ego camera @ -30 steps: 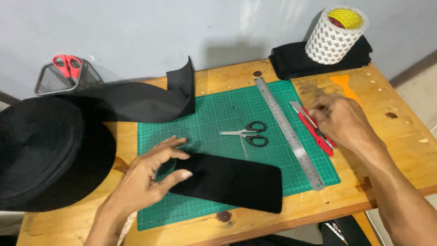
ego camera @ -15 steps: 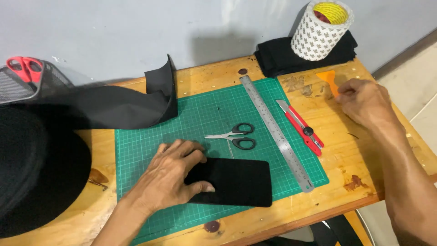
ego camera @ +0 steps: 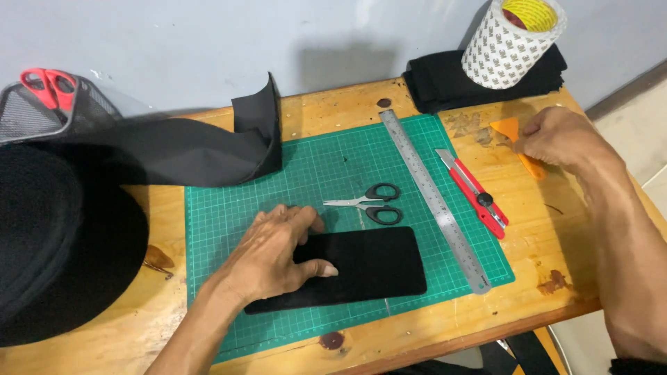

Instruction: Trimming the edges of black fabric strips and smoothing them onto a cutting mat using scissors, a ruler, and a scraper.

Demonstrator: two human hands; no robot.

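Note:
My left hand (ego camera: 278, 250) lies flat on the left end of a black rectangular fabric piece (ego camera: 372, 267) that rests on the green cutting mat (ego camera: 313, 173). At the table's right side my right hand (ego camera: 559, 135) closes its fingers on an orange plastic scraper (ego camera: 511, 132). Black-handled scissors (ego camera: 372, 205) lie on the mat just above the fabric piece. A long steel ruler (ego camera: 434, 198) runs diagonally along the mat's right edge, with a red utility knife (ego camera: 476, 191) beside it.
A big roll of black strap (ego camera: 62, 229) fills the left side, its loose end (ego camera: 253, 132) curling onto the mat. A wire basket with red scissors (ego camera: 45, 87) sits far left. Folded black fabric (ego camera: 445, 83) and a patterned tape roll (ego camera: 511, 38) stand at the back right.
My right hand has moved from the red knife to the orange scraper and taken hold of it. My left hand stays pressed on the black fabric piece.

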